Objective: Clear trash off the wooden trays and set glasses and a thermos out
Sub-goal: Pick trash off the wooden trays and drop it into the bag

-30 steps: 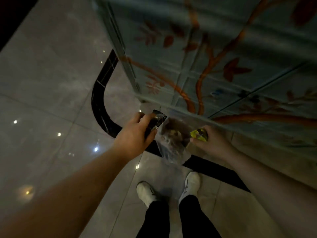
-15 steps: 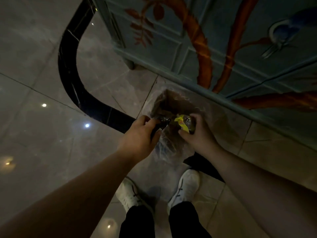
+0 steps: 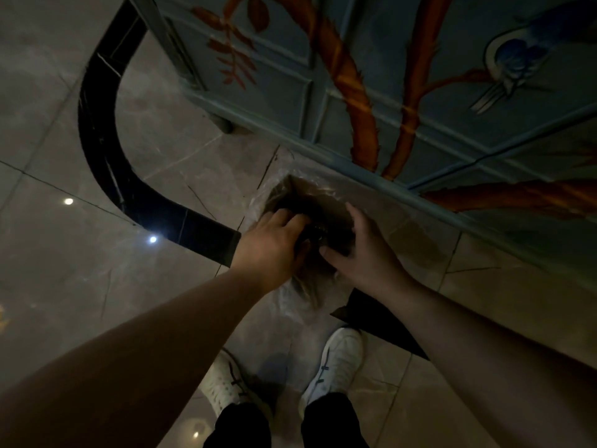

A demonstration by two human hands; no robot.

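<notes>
A small brown trash bin (image 3: 326, 197) lined with a clear plastic bag (image 3: 292, 297) stands on the floor against a painted cabinet. My left hand (image 3: 271, 245) reaches into its mouth with the fingers curled around a dark shiny wrapper (image 3: 314, 230), which is hard to make out in the dim light. My right hand (image 3: 366, 253) hovers over the right side of the bin with the fingers spread and nothing in it. No tray, glass or thermos is in view.
The blue cabinet (image 3: 403, 92), painted with orange branches and a bird, fills the top right, close behind the bin. A black curved inlay (image 3: 106, 156) runs through the glossy tiled floor. My white shoes (image 3: 336, 367) stand just in front of the bin.
Both hands have dropped lower into the bin's mouth. The yellow wrapper that my right hand held is gone from it, and that hand has opened.
</notes>
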